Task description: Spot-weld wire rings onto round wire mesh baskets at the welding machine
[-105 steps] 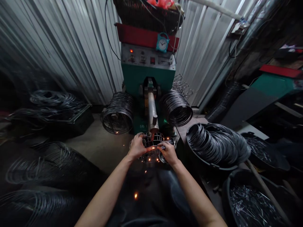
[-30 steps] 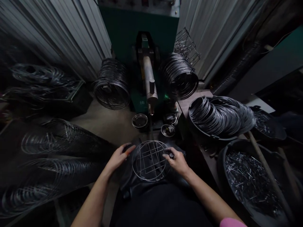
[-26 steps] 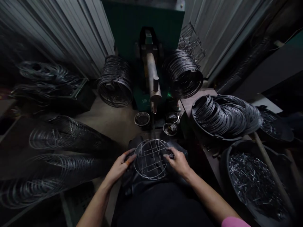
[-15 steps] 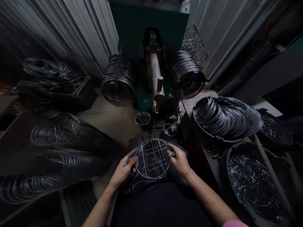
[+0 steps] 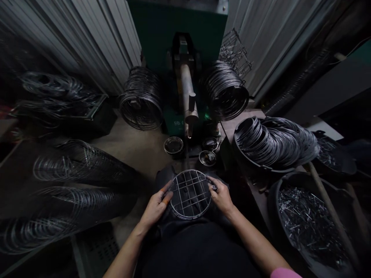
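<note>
A round wire grid point(image 5: 190, 194), a ring crossed by straight wires, lies over my lap on dark cloth. My left hand point(image 5: 157, 206) grips its left rim, and an orange cover shows on one fingertip. My right hand point(image 5: 222, 195) pinches the right rim and also has a small dark object between its fingers. Just beyond the grid stands a green spot-welding machine point(image 5: 185, 42), its metal electrode arm point(image 5: 187, 100) pointing down toward me.
Coils of dark wire point(image 5: 142, 98) point(image 5: 225, 90) hang either side of the machine. A black tub of wire rings point(image 5: 272, 141) and another tub of short cut wires point(image 5: 307, 220) stand at my right. Stacks of finished wire grids point(image 5: 72, 181) lie at the left. Small bowls point(image 5: 174, 145) sit under the arm.
The grid has come away from the electrode, where sparks flew, and down onto my lap. In the last second my hands closed in on its rim and the view shifted slightly.
</note>
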Motion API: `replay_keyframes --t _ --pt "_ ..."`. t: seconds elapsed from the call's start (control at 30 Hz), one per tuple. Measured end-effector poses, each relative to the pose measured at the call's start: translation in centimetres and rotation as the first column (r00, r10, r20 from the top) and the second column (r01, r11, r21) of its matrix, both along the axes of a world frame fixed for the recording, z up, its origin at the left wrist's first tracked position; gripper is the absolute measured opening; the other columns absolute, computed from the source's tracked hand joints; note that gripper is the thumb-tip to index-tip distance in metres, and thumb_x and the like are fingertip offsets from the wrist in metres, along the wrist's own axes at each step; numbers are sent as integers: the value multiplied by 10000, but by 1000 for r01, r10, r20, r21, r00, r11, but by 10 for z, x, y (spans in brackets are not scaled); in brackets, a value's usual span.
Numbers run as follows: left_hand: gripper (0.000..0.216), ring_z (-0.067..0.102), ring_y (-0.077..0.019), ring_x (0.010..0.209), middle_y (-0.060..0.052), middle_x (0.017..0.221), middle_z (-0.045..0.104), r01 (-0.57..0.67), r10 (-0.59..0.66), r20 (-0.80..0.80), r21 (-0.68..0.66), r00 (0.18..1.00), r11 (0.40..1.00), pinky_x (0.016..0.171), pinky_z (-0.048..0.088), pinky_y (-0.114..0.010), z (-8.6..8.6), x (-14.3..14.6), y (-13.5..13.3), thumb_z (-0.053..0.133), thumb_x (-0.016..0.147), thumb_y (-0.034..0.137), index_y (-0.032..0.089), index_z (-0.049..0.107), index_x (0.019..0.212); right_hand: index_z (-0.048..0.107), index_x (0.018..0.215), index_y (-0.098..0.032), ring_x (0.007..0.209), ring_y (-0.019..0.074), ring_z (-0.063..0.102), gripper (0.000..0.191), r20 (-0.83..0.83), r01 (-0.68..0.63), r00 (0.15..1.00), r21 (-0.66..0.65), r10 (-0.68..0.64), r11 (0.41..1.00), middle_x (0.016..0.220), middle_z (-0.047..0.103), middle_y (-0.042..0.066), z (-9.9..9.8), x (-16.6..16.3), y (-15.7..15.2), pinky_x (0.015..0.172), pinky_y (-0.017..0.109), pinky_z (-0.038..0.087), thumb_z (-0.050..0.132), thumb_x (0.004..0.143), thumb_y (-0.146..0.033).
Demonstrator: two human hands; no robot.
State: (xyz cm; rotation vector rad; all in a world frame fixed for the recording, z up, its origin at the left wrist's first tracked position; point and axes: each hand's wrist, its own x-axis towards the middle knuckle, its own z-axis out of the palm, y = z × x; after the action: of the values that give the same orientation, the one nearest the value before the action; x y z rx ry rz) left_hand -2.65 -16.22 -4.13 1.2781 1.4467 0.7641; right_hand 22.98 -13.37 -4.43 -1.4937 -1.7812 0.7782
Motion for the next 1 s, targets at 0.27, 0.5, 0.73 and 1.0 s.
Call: replay_keyframes --t 0.27,0.5,0.73,1.0 --pt "658 410 -260 1274 -88 1347 486 2 -2 -4 -34 1000 999 1100 260 -402 3 0 -2 483 804 558 146 473 1317 651 1089 -194 1006 222 635 311 -94 -2 996 -57 -3 998 1064 691 103 1 4 -2 907 389 489 516 819 -269" --pt "588 422 -259 1266 -73 1286 552 -28 28 -21 -7 999 1000 1089 280 -387 5 6 -9 503 795 526 159 541 1254 651 1082 -201 1030 212 627 324 -257 -24 966 -231 -37 973 1083 689 62 2 10 -4 938 381 466 573 797 -334" --pt "619 474 -247 1216 -61 1235 593 -82 82 -16 -14 997 997 1045 343 -369 6 10 -11 505 806 483 148 458 1324 679 1035 -187 998 225 646 308 -317 -9 946 -249 -72 969 1041 708 75 -3 9 -1 912 396 479 603 779 -340" --pt "562 436 -259 1255 -61 1234 594 -51 50 -109 -6 993 999 1067 311 -385 0 7 -8 460 798 512 189 551 1247 699 994 -202 971 225 651 258 -226 21 973 -122 -49 992 1024 710 91 -10 7 1 898 401 486 576 800 -319"
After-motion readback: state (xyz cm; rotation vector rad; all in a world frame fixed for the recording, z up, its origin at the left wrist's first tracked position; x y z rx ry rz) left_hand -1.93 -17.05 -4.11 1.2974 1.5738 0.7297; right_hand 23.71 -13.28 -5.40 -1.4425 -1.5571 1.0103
